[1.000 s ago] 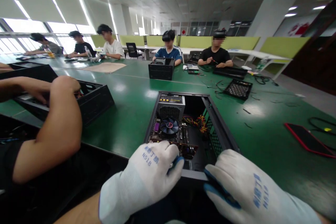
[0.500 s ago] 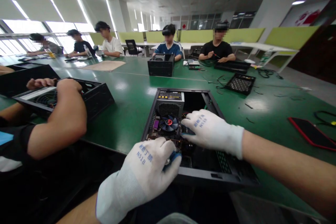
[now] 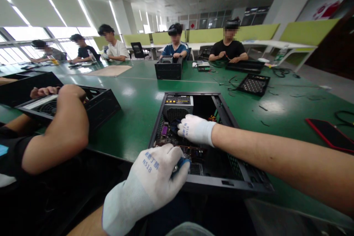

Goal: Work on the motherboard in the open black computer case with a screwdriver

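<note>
An open black computer case (image 3: 218, 182) lies in front of me with its inside facing up. My left hand (image 3: 157, 175), in a white glove with blue palm, is closed at the case's near left edge. A small shiny metal part (image 3: 175, 169) peeks out between its thumb and fingers, too hidden to name. Deeper inside, my gloved right hand (image 3: 192, 129) reaches over the cooling fan (image 3: 173, 127), its fingers curled and their tips hidden. It covers most of the fan. The circuit board (image 3: 177, 142) with a purple connector (image 3: 165, 130) lies below the power supply (image 3: 178, 106).
At left, a co-worker's arm (image 3: 72, 118) bends over another open case (image 3: 103, 105). Across the green table (image 3: 132, 92) stand a black case (image 3: 169, 70) and a perforated black tray (image 3: 253, 84). A red-edged black pad (image 3: 330, 136) lies at right, near loose black scraps.
My right hand has moved left and deeper into the case, from beside the fan to over it. Colored wires now show to its right. My left hand has stayed nearly in place.
</note>
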The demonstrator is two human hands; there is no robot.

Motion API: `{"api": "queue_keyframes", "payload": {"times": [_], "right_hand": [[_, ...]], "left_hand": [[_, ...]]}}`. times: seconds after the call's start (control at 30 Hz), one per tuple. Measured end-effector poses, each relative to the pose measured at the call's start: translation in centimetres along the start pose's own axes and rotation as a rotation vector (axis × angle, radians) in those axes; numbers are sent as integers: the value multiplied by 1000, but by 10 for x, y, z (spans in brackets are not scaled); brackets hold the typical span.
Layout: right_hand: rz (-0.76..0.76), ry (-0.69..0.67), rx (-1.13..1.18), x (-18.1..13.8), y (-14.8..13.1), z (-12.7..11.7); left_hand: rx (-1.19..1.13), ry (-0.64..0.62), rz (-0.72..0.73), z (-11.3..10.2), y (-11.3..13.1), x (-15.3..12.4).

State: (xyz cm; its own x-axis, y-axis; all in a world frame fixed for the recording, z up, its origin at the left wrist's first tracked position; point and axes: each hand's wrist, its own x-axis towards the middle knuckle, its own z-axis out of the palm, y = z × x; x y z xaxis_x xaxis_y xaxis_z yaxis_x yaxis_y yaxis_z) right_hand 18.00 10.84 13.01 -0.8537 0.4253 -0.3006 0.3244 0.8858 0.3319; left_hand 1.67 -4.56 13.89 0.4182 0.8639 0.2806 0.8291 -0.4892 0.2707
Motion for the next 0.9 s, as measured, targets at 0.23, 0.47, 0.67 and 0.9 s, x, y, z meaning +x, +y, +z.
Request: {"api": "queue_keyframes", "payload": {"times": [0.23, 0.47, 0.67, 0.9], "right_hand": [[32, 131, 34, -21, 14, 1], [277, 79, 90, -62, 20, -13], [489, 33, 120, -60, 29, -11], [484, -96, 81, -38, 36, -4]], "left_hand": [[-10, 12, 24, 0, -1, -1], [-10, 50, 45, -1, -1, -1], [61, 4, 182, -8, -11, 9], [258, -308, 52, 3, -21, 89]]}}
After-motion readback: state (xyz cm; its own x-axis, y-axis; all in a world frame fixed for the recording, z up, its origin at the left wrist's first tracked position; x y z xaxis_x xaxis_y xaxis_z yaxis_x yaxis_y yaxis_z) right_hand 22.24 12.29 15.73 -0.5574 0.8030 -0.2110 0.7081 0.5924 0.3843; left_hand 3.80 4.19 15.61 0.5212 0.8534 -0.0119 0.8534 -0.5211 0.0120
